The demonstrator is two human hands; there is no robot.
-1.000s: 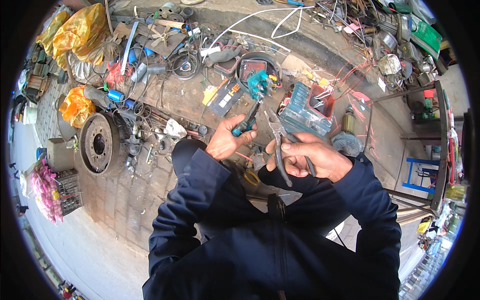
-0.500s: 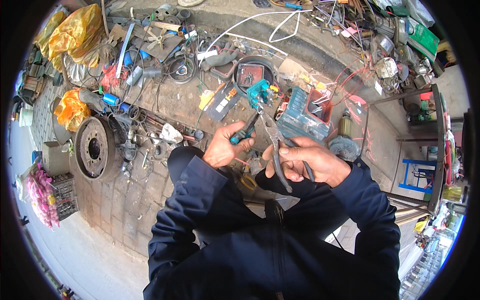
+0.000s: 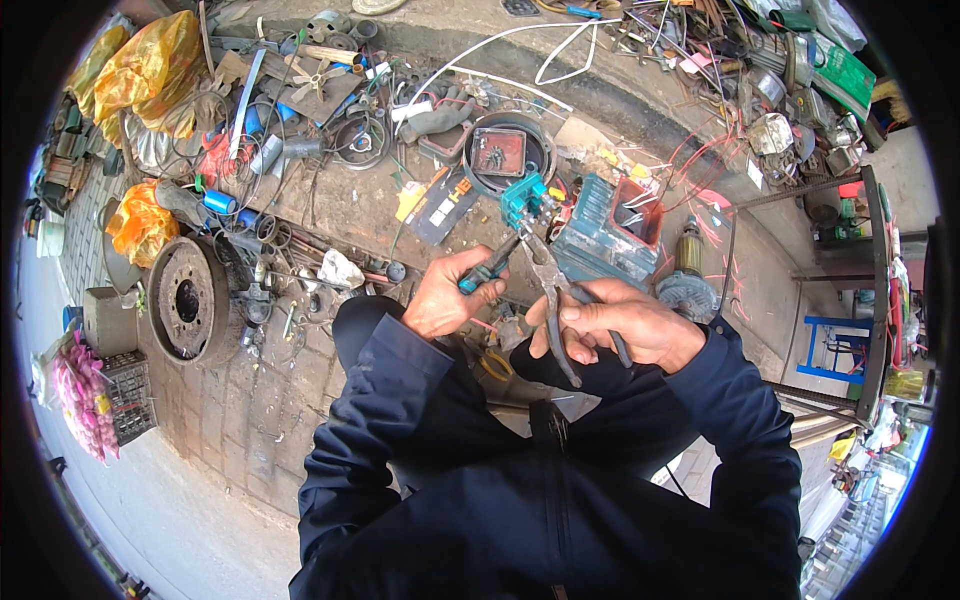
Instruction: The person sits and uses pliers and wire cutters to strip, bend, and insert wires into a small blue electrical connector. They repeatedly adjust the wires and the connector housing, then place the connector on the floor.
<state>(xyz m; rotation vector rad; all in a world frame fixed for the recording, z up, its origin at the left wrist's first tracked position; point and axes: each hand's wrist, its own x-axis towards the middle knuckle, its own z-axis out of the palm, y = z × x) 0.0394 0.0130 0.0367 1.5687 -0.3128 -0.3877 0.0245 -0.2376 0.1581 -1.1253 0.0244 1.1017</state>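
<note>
My left hand is closed around a slim black-and-teal handle, its teal end by my thumb. The handle's far end points at a teal plastic part with metal pieces on its near side; I cannot tell whether they are joined. My right hand grips a pair of worn metal pliers. The pliers' handles are spread, and their jaws reach up to the metal pieces below the teal part. Whether the jaws grip anything is too small to tell.
Beyond my hands lie a round black tub with a red square tray and a teal toolbox. A motor armature stands at the right. At the left are a rusty wheel rim, yellow bags and mixed scrap.
The teal part has shifted slightly down and right, nearer the pliers. Both hands keep their holds and have barely moved.
</note>
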